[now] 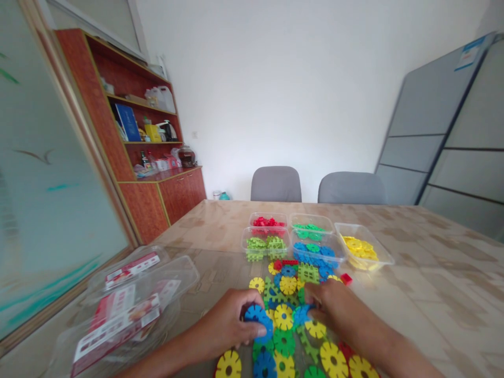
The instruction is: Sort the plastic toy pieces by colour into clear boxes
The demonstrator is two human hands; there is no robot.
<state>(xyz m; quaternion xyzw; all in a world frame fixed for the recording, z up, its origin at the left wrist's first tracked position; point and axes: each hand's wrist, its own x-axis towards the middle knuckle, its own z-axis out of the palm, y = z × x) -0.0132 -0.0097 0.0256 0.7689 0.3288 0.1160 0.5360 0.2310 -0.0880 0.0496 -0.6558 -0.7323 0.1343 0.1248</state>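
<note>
My left hand (pixel 236 317) grips blue notched plastic discs (pixel 256 314), thumb in front and fingers curled behind; it looks like more than one, overlapping. To its right, my right hand (pixel 325 302) has its fingertips closed on another blue notched disc (pixel 302 315), partly hidden by the fingers. Between and below both hands lies a loose spread of yellow discs (pixel 283 317), green discs (pixel 284 342) and light green square pieces (pixel 308 273). One more yellow disc (pixel 228 364) lies below my left wrist.
Clear tubs stand beyond the pile, with red pieces (pixel 268 222), light green pieces (pixel 265 245), green discs (pixel 309 230), blue discs (pixel 315 254) and yellow discs (pixel 358 247). Stacked clear lids (pixel 179 273) lie at left. Two grey chairs (pixel 275 184) stand behind the table (pixel 417 262).
</note>
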